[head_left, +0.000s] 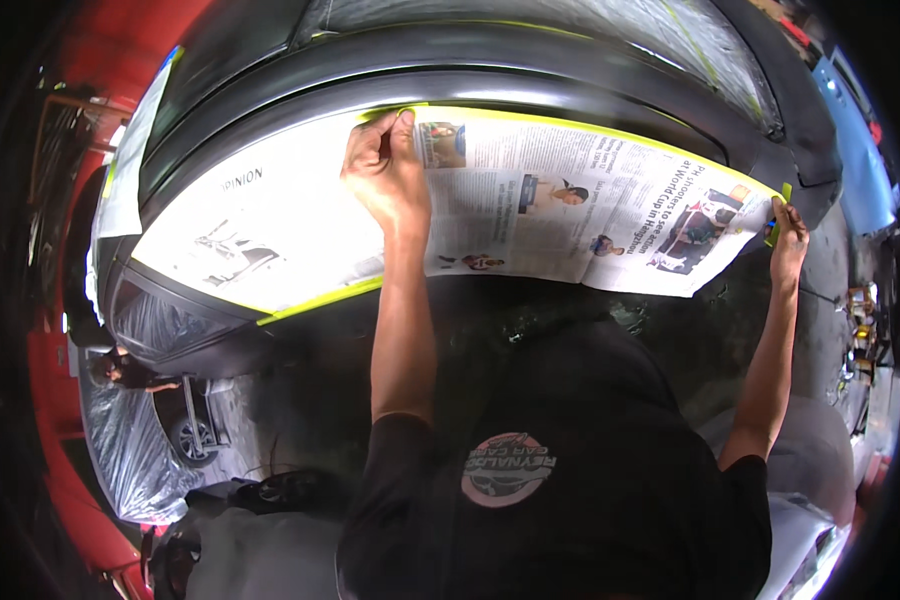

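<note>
A sheet of newspaper [580, 215] spans a dark car body panel, with yellow-green masking tape [570, 128] along its upper edge. My left hand [385, 170] is closed at that edge, thumb and fingers pinching the paper and tape near the middle. At the far right corner of the sheet, the fingers of my right hand [790, 235] are closed on the newspaper's taped end. A small dark and blue thing beside those fingers is too small to make out. Another newspaper sheet [260, 225], brightly lit, covers the panel to the left, with tape along its lower edge.
Clear plastic film [670, 40] covers the car's glass above, and more film [165, 310] lies at lower left. Another person [125, 372] is at the far left near a wheel [192, 438]. A blue panel [855, 150] stands at right, near cluttered items [863, 325].
</note>
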`<state>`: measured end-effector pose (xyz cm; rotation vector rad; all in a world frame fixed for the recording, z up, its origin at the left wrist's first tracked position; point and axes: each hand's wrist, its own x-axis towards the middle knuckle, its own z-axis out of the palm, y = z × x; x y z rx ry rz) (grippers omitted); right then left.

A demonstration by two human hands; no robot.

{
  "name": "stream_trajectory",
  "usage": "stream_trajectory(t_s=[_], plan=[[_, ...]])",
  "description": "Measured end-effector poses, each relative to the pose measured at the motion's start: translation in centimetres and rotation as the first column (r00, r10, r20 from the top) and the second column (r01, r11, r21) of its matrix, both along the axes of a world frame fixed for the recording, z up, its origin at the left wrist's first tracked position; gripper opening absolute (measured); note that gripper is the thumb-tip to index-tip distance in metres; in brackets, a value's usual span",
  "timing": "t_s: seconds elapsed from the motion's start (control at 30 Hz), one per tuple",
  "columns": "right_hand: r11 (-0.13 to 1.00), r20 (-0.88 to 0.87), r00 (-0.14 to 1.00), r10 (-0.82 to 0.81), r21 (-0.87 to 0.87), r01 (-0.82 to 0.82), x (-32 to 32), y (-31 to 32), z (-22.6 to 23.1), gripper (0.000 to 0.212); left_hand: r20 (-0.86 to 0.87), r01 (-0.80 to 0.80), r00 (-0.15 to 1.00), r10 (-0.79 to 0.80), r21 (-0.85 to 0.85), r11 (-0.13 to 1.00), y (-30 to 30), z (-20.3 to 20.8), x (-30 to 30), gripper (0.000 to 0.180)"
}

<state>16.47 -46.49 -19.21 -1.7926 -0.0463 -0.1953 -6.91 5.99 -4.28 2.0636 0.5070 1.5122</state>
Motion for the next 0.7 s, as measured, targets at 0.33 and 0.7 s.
stream_trajectory(t_s=[0.33,0.7], plan=[[0.999,-0.022,0.999,-0.039,-0.021,0.038,1.4,-0.1,-0.3,0.029,0.073,0.094,0.994,-0.087,-0.091,0.991,1.0,-0.7,-0.6,0.015],[1.000,-0.044,0.999,-0.030,-0.003,0.030,4.4,-0.2,-1.2,0.031,0.065,0.022,0.998,-0.016,-0.096,0.995,0.0,-1.2,-0.6,0.015]])
